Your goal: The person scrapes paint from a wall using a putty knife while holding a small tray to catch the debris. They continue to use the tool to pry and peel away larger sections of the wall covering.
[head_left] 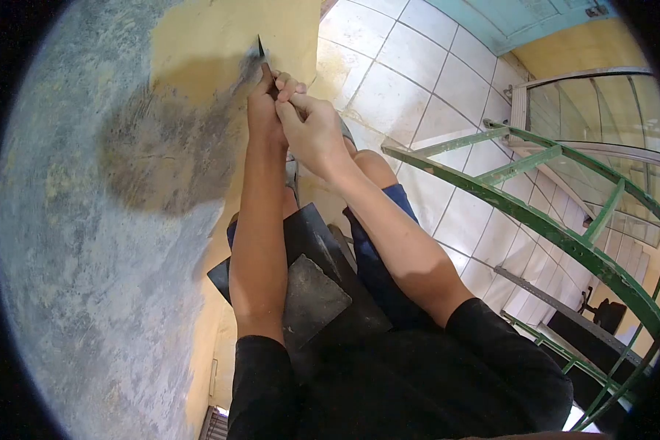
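Up against the wall [88,242], a putty knife [261,46] shows as a thin dark blade, seen nearly edge-on. My left hand [263,110] is closed around its handle, close to the wall surface. My right hand [314,130] is also closed at the handle, pressed beside the left. Most of the handle is hidden by the fingers. The wall carries mottled grey material over yellow paint, and a shadow falls across it. Below my forearms, a grey square sheet [314,299] lies over a larger black flat piece [317,233] at my lap.
A green metal ladder [521,202] stands to the right on the white tiled floor [396,66]. Behind it are glass panels in a pale frame [565,110]. A light blue door [521,22] is at the top right. A dark chair-like object [601,314] sits at the far right.
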A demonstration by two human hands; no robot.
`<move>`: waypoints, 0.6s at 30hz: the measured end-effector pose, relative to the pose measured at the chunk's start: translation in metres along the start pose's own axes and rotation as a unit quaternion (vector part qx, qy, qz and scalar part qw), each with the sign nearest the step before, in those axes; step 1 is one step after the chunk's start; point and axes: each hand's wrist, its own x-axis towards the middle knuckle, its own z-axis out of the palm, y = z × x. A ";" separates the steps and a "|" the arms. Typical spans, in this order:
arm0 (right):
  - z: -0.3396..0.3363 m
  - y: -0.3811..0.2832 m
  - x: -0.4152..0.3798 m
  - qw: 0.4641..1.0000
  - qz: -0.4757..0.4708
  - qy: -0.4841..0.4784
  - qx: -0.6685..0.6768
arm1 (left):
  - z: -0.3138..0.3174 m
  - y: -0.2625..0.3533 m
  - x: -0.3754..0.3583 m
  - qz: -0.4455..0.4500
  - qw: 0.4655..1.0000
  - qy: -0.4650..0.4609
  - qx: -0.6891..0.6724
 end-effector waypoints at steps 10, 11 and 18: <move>-0.003 -0.006 -0.034 0.999 -0.014 -0.034 -0.032 | -0.007 -0.006 -0.040 0.046 0.996 -0.038 -0.065; -0.002 -0.007 -0.037 0.999 -0.014 -0.034 -0.031 | -0.005 -0.004 -0.044 0.053 0.995 -0.033 -0.071; 0.001 -0.011 -0.036 0.999 -0.029 -0.025 -0.019 | 0.000 0.000 -0.045 0.048 0.996 -0.008 -0.076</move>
